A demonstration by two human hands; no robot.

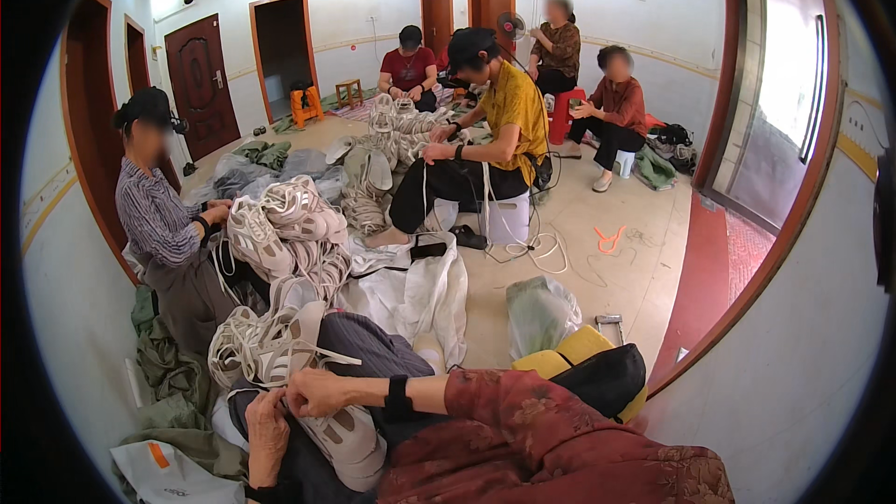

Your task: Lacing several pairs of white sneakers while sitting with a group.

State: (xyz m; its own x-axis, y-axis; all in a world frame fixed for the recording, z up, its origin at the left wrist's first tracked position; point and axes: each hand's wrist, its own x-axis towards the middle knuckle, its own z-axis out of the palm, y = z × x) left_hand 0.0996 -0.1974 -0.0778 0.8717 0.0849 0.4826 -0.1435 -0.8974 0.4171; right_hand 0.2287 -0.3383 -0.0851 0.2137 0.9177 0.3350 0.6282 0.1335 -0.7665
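Note:
A beige and white sneaker (347, 443) lies across my lap, its far end beneath my fingers. My right hand (317, 394) reaches in from the right over that end, thumb and fingers pinched together. Close on its left, my left hand (268, 434) is upright with its fingers bent inward, almost meeting the right. Whatever the two pinches hold is too small to make out. Just beyond my hands rests a pile of similar sneakers (285, 341) with pale laces, one lace end sticking out to the right.
At left, a person in a striped shirt (161, 210) works beside heaped sneakers (289, 219). Ahead, a person in yellow (513, 121) sits on a white stool (507, 220). A white sack (420, 294) and a plastic bag (541, 313) lie on the floor. Others sit farther back.

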